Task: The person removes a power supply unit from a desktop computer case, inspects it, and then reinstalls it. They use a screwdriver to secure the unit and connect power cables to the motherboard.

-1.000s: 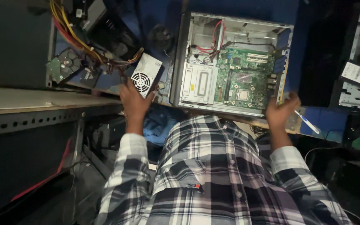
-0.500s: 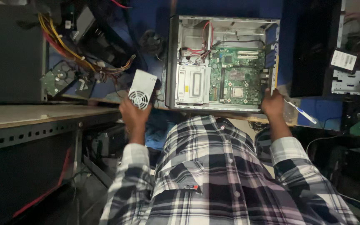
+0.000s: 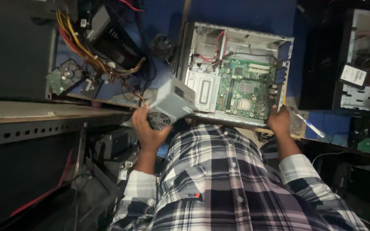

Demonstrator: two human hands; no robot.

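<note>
Left hand grips the PSU from below, fingers wrapped round its lower edge. PSU: grey metal box, round fan grille facing down toward the camera, tilted, held in the air just left of the open case, overlapping its corner. Right hand is closed on the case's near right edge. Green motherboard sits exposed inside.

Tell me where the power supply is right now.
In the head view, the grey power supply is held up in the left hand, just left of the open computer case, over the table's near edge.
</note>
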